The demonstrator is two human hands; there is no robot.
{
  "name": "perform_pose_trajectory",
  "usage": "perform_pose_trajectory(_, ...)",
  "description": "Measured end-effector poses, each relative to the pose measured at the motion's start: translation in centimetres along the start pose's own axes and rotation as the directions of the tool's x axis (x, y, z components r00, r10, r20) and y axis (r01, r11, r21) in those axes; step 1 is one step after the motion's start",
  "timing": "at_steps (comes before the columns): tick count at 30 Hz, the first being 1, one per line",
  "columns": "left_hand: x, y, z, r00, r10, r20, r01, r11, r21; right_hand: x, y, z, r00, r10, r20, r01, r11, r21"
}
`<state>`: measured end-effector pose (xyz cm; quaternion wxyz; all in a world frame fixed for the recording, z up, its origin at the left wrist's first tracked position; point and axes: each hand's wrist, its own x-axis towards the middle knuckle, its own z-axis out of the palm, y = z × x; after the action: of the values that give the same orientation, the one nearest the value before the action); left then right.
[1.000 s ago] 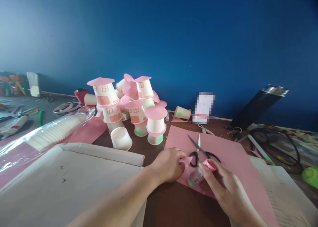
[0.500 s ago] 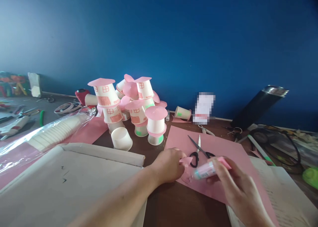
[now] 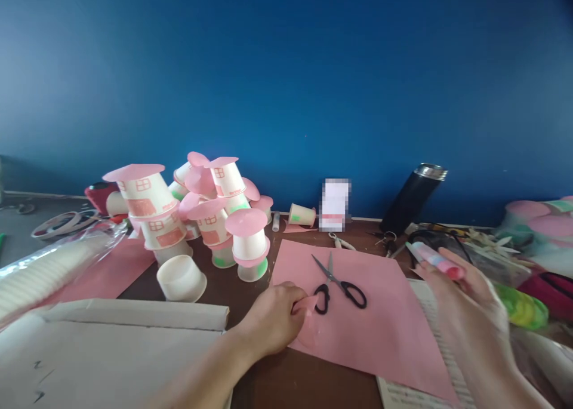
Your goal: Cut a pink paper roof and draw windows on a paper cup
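Note:
My left hand [image 3: 277,316] is closed on a small cut piece of pink paper [image 3: 307,304], at the left edge of a large pink sheet [image 3: 389,313]. My right hand [image 3: 474,313] is raised over the right side and holds a glue stick [image 3: 433,258] between thumb and fingers, its pink end towards me. Black-handled scissors [image 3: 330,273] lie partly spread on the sheet, just beyond my left hand. A plain paper cup [image 3: 179,279] stands left of that hand. Behind it are stacked cups with pink paper roofs [image 3: 246,223], some with windows and doors drawn on.
A grey-white cardboard box [image 3: 134,349] takes up the front left. Beyond it lies a plastic sleeve of cups [image 3: 58,271]. A dark flask [image 3: 409,197] leans at the back right. Pliers [image 3: 342,242] lie near the wall. Printed paper [image 3: 412,391] sits under the pink sheet.
My right hand has carried the glue stick up and right, away from the pink piece. My left hand keeps hold of the piece. The view has turned right.

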<state>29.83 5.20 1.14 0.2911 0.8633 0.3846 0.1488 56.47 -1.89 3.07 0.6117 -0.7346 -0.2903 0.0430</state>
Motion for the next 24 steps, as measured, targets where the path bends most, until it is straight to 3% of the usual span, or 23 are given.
perform_pose_trajectory(4,-0.1,0.3,-0.1,0.999,-0.03,0.016,0.031,0.999,-0.044,1.9,2.8,0.2,0.998,0.038,0.048,-0.027,0.973,-0.228)
perform_pose_trajectory(14,0.1,0.5,-0.1,0.998,-0.054,0.02,0.055,0.997,-0.056,3.5,5.2,0.2,0.963,-0.052,0.266,0.202,0.792,-0.576)
perform_pose_trajectory(18,0.0,0.6,-0.2,0.997,-0.07,0.036,0.072,0.996,-0.056,3.5,5.3,-0.1,0.954,-0.096,0.283,0.258,0.745,-0.615)
perform_pose_trajectory(21,-0.1,0.7,-0.1,0.998,-0.053,0.016,0.054,0.996,-0.077,2.5,3.6,-0.3,0.955,-0.211,0.207,0.295,0.736,-0.61)
perform_pose_trajectory(23,-0.3,0.9,0.0,0.999,-0.041,-0.03,0.038,0.996,-0.08,0.9,1.8,-0.2,0.951,-0.267,0.158,0.31,0.793,-0.524)
perform_pose_trajectory(24,-0.3,1.0,0.0,0.998,-0.028,-0.063,0.023,0.997,-0.078,-0.2,0.9,-0.1,0.942,-0.253,0.219,0.325,0.846,-0.422)
